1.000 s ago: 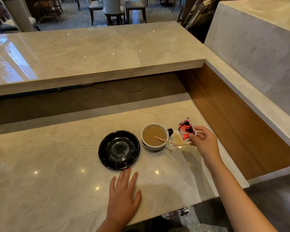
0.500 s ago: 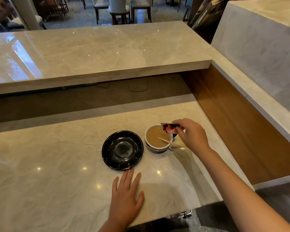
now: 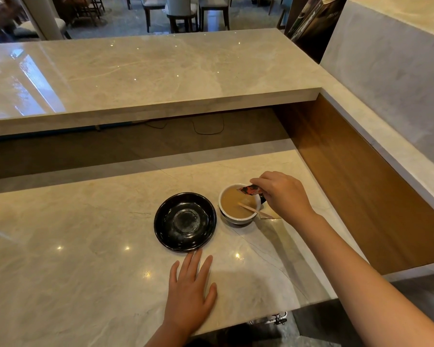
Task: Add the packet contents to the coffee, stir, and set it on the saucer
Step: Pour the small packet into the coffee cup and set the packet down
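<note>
A pale marble bench point(image 3: 85, 284) fills the near part of the view, with a higher marble counter point(image 3: 140, 71) running across behind it and a wood-lined wall point(image 3: 356, 186) dropping down on the right. Far beyond the counter, dining chairs point(image 3: 181, 11) stand on a grey floor.

On the bench, right of centre, sits a white cup point(image 3: 238, 204) full of light brown coffee. A thin wooden stirrer point(image 3: 253, 209) leans in it, its lower end in the coffee and its upper end sticking out over the near-right rim. Just left of the cup, close but apart from it, lies a black glossy saucer point(image 3: 185, 222), with nothing on it.

The right hand point(image 3: 283, 196) reaches in from the near right and hovers over the cup's far-right edge. Its grip is pinched together on a small red and black packet point(image 3: 250, 190), thumb and fingertips clamped on the packet's right end. The packet is tipped roughly level, its free end pointing left over the coffee, above the surface. Whether anything is pouring out cannot be told.

The left hand point(image 3: 188, 294) lies flat on the bench, palm down, fingers spread apart and holding nothing. Its fingertips point toward the saucer and stop just near its closest rim.
</note>
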The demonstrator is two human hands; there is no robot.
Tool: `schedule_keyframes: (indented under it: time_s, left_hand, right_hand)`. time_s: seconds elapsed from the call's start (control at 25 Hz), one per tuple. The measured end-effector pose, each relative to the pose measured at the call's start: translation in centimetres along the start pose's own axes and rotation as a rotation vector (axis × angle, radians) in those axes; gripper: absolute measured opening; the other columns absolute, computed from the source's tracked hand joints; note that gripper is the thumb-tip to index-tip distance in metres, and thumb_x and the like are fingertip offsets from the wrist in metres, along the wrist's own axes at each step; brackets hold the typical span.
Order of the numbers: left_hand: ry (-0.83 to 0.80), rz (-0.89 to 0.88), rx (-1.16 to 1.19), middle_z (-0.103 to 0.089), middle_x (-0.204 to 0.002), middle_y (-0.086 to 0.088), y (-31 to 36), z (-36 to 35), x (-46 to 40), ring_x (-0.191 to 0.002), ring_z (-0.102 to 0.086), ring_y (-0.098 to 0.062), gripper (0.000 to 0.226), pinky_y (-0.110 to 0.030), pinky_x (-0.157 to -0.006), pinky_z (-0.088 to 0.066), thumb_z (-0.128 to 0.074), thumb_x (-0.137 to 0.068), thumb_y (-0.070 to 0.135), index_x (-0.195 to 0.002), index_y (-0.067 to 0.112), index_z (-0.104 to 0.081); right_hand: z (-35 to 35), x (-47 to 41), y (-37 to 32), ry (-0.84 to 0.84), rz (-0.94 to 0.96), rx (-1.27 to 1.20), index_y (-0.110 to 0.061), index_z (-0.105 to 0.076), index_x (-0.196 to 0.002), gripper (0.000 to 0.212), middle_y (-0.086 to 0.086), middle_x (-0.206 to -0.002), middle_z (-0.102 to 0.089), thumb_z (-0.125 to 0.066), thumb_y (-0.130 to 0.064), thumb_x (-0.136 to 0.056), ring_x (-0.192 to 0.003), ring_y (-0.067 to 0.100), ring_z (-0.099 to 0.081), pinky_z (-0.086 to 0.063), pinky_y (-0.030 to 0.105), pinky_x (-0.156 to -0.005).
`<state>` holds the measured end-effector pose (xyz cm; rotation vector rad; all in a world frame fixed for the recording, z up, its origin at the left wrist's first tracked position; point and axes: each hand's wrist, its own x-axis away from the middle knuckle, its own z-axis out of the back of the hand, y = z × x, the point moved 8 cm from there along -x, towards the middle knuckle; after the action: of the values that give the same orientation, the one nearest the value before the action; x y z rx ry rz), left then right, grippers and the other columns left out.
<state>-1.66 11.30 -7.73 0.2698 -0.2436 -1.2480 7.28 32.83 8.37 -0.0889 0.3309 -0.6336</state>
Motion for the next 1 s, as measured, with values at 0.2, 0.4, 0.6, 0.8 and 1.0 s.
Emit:
schedule_keyframes:
  time_s: [0.2,0.4,0.6,0.8,1.0]
  left_hand:
    - [0.016,-0.023,0.018,-0.033,-0.148,-0.008,0.3,0.4,0.0,-0.135,-0.024,-0.025,0.056,-0.042,-0.108,-0.003,-0.042,-0.086,0.046,-0.138,0.025,-0.040]
    - [0.019,-0.028,0.012,-0.038,-0.145,-0.009,0.3,0.5,0.1,-0.134,-0.029,-0.027,0.055,-0.039,-0.107,0.001,-0.040,-0.086,0.047,-0.136,0.024,-0.043]
    - [0.028,-0.022,-0.016,-0.034,-0.148,-0.009,0.2,0.2,-0.1,-0.135,-0.026,-0.026,0.057,-0.046,-0.111,-0.005,-0.038,-0.087,0.048,-0.138,0.024,-0.040]
    - [-0.010,-0.001,-0.019,-0.026,-0.151,-0.006,-0.2,-0.4,-0.1,-0.138,-0.016,-0.022,0.058,-0.049,-0.110,-0.008,-0.039,-0.088,0.048,-0.142,0.027,-0.032]
    - [-0.010,0.001,-0.024,-0.022,-0.153,-0.005,-0.3,-0.5,0.0,-0.139,-0.011,-0.020,0.061,-0.047,-0.111,-0.005,-0.027,-0.087,0.053,-0.142,0.028,-0.029]
  right_hand:
    - [-0.1,0.4,0.6,0.071,-0.045,-0.075,-0.008,-0.067,-0.106,0.025,0.014,-0.095,-0.072,-0.065,-0.004,-0.081,-0.082,0.032,-0.064,-0.053,0.038,-0.064]
    - [-2.2,3.0,5.8,0.206,-0.565,-0.600,-0.005,-0.070,-0.096,0.017,0.009,-0.090,-0.070,-0.058,-0.001,-0.084,-0.079,0.022,-0.062,-0.051,0.029,-0.072]
    - [-4.4,8.5,9.1,0.334,-0.921,-1.106,-0.011,-0.067,-0.083,0.013,0.007,-0.078,-0.066,-0.059,0.000,-0.085,-0.066,0.018,-0.064,-0.055,0.015,-0.051]
    - [-6.1,16.5,12.5,0.313,-1.182,-0.942,-0.011,-0.067,-0.095,0.012,0.003,-0.080,-0.067,-0.062,-0.007,-0.085,-0.069,0.017,-0.063,-0.052,0.029,-0.058]
    - [-5.8,19.2,14.6,0.183,-1.136,-0.529,-0.011,-0.066,-0.101,0.016,0.010,-0.096,-0.070,-0.059,-0.015,-0.088,-0.081,0.028,-0.063,-0.054,0.045,-0.071]
